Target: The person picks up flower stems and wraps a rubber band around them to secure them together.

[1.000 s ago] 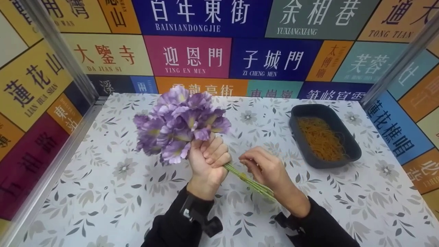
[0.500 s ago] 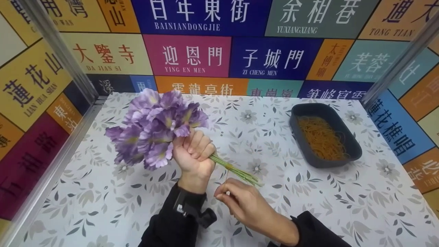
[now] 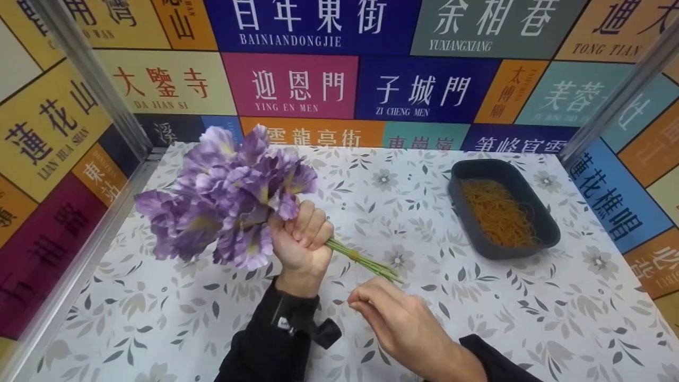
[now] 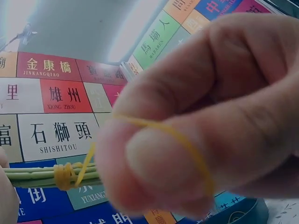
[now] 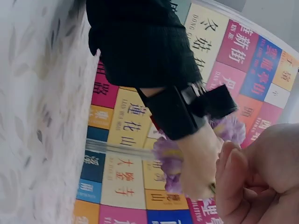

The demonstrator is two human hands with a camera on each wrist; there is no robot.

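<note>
My left hand (image 3: 302, 246) grips a bunch of purple artificial flowers (image 3: 228, 199) just under the blooms, which lean to the left. Green stems (image 3: 371, 263) stick out of the fist toward the lower right. A yellow rubber band (image 4: 65, 176) is wound around them in several turns, seen best in the left wrist view. From there one strand stretches over to my right hand (image 3: 408, 326), whose thumb and forefinger pinch it. The loop crosses the thumb tip (image 4: 149, 154). In the right wrist view the right fingers (image 5: 229, 182) are curled together, with the left forearm behind.
A dark grey plastic tub (image 3: 490, 249) stands at the right rear of the table, holding a heap of yellow-brown rubber bands (image 3: 496, 212). A patterned cloth (image 3: 159, 318) covers the table. Printed sign panels (image 3: 297, 87) wall it in at the back and both sides.
The left hand has shifted left with the flowers. My right hand has come from beside the stems toward the front, drawing out the rubber band, and then slightly right.
</note>
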